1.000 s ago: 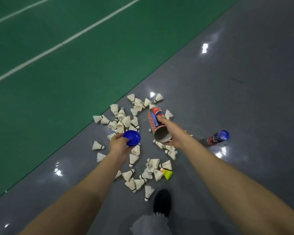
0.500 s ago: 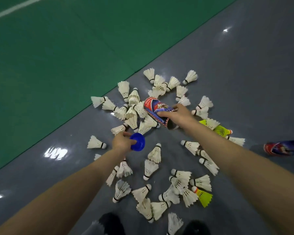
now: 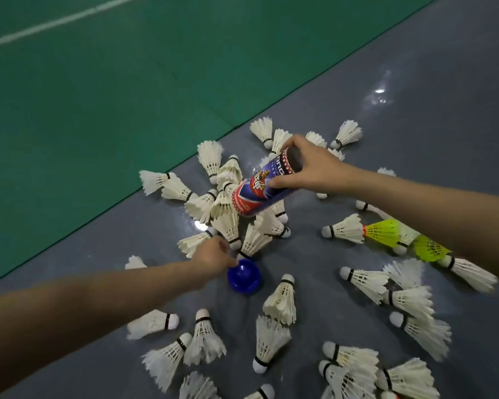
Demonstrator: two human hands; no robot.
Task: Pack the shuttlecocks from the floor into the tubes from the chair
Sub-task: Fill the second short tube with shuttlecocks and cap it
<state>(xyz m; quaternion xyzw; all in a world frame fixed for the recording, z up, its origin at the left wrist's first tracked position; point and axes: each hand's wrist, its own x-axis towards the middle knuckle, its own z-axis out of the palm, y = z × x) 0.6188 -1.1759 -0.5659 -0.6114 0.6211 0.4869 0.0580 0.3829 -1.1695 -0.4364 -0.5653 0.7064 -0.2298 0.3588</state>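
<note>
Grips a red-and-blue tube (image 3: 258,192) with the right hand (image 3: 314,168) at centre frame, fingers wrapped round its open upper end, the tube tilted over a heap of white shuttlecocks (image 3: 226,226). Has the left hand (image 3: 213,254) at a blue cap (image 3: 244,276) on the grey floor (image 3: 415,133) just below (pinching or merely touching, cannot tell).

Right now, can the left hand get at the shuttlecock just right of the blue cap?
Probably yes: the shuttlecock lies on open floor close to the left hand, though that hand seems to hold the blue cap.
</note>
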